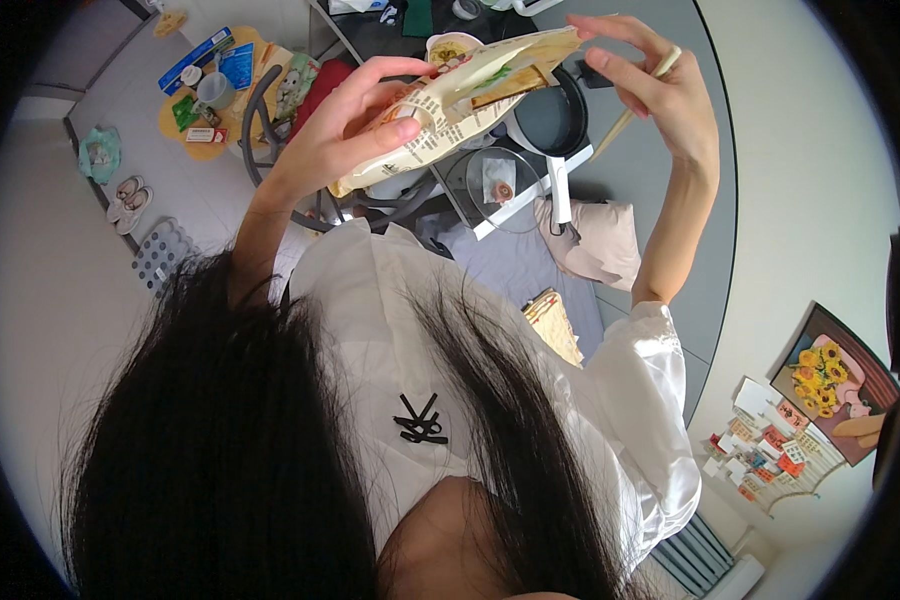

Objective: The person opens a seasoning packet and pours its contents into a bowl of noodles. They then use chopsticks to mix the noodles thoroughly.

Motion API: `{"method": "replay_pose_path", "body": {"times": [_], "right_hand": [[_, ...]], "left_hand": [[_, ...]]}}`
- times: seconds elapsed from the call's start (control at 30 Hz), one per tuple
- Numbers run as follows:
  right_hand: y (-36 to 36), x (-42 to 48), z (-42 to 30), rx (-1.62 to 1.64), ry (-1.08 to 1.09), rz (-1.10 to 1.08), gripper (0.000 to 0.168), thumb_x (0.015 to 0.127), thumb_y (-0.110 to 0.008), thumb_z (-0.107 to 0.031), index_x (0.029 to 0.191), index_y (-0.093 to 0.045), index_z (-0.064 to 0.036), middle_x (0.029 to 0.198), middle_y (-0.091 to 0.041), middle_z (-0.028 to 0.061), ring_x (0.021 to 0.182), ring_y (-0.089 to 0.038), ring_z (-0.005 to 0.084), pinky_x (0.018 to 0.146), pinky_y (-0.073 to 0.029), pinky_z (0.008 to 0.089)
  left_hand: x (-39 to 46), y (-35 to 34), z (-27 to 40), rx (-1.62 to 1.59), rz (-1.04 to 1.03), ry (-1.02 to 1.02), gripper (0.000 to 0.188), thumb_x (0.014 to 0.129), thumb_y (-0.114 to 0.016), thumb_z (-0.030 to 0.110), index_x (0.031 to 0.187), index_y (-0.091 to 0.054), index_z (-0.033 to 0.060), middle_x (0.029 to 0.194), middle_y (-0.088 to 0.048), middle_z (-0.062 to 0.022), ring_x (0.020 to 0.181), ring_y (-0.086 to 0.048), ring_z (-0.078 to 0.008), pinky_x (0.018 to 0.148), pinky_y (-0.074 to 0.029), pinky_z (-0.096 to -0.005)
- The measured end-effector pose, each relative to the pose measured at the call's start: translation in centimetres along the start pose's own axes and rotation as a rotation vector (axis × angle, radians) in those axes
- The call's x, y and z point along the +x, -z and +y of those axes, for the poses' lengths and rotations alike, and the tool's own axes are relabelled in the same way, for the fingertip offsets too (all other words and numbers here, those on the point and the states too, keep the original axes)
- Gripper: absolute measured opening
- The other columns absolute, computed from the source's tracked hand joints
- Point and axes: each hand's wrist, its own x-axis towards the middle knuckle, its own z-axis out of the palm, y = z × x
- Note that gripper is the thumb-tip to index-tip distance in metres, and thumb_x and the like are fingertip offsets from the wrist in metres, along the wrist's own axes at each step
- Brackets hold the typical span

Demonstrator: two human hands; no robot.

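My left hand grips the near end of a printed food bag, which is held up and slanted over the table. The thumb and a finger of my right hand are at the bag's far corner. Pale chopsticks are held in that same hand, pointing down. Behind the bag, partly hidden, are an electric pan with a white handle and a bowl of food. A glass lid lies at the table's near edge, with a small package seen at it.
A black chair stands at the left, beside a yellow side table holding boxes, a plastic cup and packets. A pink cushion lies below the pan's handle. Slippers and a teal bag are on the floor.
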Motion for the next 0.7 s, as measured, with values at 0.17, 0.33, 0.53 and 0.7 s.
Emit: {"method": "replay_pose_path", "body": {"times": [0.17, 0.33, 0.53, 0.7], "right_hand": [[-0.7, -0.3, 0.0, 0.001, -0.012, 0.116, 0.035, 0.079, -0.073, -0.005, 0.113, -0.065, -0.005, 0.1, -0.058, 0.0023, 0.051, -0.045, 0.0007, 0.05, -0.034, 0.0152], [-1.3, -1.4, -1.6, 0.037, 0.051, 0.238, 0.025, 0.07, -0.079, -0.001, 0.079, -0.056, -0.004, 0.093, -0.052, 0.0008, 0.056, -0.043, 0.001, 0.053, -0.033, 0.0154], [-3.7, -3.2, -5.5, -0.056, 0.13, 0.445, 0.019, 0.068, -0.079, 0.001, 0.068, -0.061, 0.0, 0.09, -0.056, 0.0045, 0.055, -0.042, 0.001, 0.049, -0.031, 0.0157], [-2.5, -2.8, -3.7, -0.04, 0.091, 0.418, 0.014, 0.083, -0.068, -0.007, 0.08, -0.068, 0.006, 0.08, -0.057, 0.0065, 0.053, -0.044, 0.0061, 0.049, -0.035, 0.0211]], "left_hand": [[0.1, 0.7, -0.3, -0.03, 0.031, 0.047, 0.05, 0.091, -0.059, 0.016, 0.135, -0.038, 0.0048, 0.121, -0.055, -0.0155, 0.106, -0.055, -0.015, 0.089, -0.045, -0.0273], [0.1, 1.2, -0.9, -0.058, 0.05, 0.102, 0.049, 0.09, -0.058, 0.013, 0.135, -0.038, 0.0047, 0.121, -0.055, -0.015, 0.107, -0.054, -0.015, 0.09, -0.044, -0.0279], [0.3, 1.6, -1.3, -0.029, 0.074, 0.104, 0.06, 0.087, -0.062, 0.012, 0.138, -0.032, 0.0066, 0.12, -0.054, -0.0156, 0.11, -0.052, -0.0165, 0.094, -0.041, -0.0286], [0.4, 4.2, -2.7, 0.065, 0.076, 0.074, 0.073, 0.081, -0.068, 0.008, 0.141, -0.026, 0.0082, 0.12, -0.054, -0.0158, 0.111, -0.052, -0.0182, 0.096, -0.039, -0.0273]]}}
